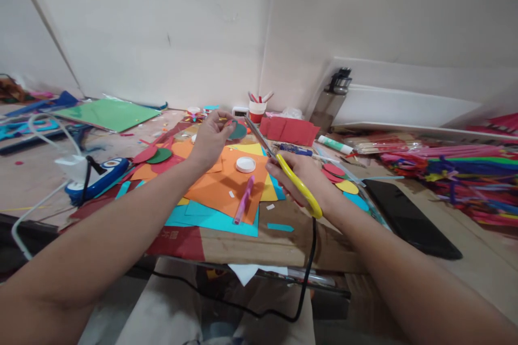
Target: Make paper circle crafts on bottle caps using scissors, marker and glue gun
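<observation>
My left hand (211, 137) is raised over the table and pinches a small teal paper circle (238, 131) between its fingertips. My right hand (301, 178) grips yellow-handled scissors (283, 170). Their blades point up and left, with the tips right beside the teal circle. Below both hands lie orange paper sheets (220, 186) over cyan sheets (210, 218), with a white round lid (245, 164) and a pink pen (244, 199) on them.
A blue glue gun (99, 178) with a white cord lies at left, a green sheet (107, 113) behind it. A cup of pens (257, 110), folded red paper (288, 130), a glue stick (335, 144), a metal bottle (329, 99), a black phone (408, 218) and piled pipe cleaners (465, 178) fill the right.
</observation>
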`<state>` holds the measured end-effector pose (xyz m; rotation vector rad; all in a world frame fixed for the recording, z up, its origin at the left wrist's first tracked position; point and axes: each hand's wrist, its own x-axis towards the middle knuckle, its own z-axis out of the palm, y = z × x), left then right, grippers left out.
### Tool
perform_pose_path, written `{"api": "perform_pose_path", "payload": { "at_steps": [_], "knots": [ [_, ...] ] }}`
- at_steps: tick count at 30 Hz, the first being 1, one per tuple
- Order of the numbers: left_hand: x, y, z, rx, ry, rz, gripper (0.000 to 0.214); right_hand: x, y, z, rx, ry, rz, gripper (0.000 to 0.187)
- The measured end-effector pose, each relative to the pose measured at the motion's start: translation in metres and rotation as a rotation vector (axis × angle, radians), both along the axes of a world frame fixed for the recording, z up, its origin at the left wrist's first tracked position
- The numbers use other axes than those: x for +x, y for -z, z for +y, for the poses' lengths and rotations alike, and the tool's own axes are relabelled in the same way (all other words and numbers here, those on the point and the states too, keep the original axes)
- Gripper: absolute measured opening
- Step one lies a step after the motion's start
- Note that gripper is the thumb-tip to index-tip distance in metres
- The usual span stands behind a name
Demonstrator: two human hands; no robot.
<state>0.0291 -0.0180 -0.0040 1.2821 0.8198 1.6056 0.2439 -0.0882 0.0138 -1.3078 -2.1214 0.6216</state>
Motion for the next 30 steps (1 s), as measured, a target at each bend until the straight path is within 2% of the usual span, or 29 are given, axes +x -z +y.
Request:
{"api": "perform_pose_path", "payload": {
  "at_steps": [5, 9, 16, 21, 30],
  "knots": [
    [0.006, -0.005, -0.008, 0.08, -0.056, 0.039, 0.018, -0.004, -0.004, -0.009, -0.349, -0.006, 0.184, 0.03],
    [0.007, -0.005, -0.009, 0.062, -0.056, 0.059, 0.021, -0.009, -0.009, -0.015, -0.489, -0.015, 0.265, 0.031],
    [0.006, 0.002, -0.004, 0.184, -0.072, 0.217, 0.019, -0.013, -0.01, -0.015, -0.481, -0.074, 0.323, 0.032],
    [0.006, 0.002, -0.005, 0.186, -0.04, 0.213, 0.024, -0.012, -0.011, -0.016, -0.457, -0.077, 0.332, 0.033],
    [0.008, -0.001, -0.008, 0.23, -0.094, 0.252, 0.017, -0.014, -0.012, -0.017, -0.451, -0.088, 0.335, 0.04]
  ]
}}
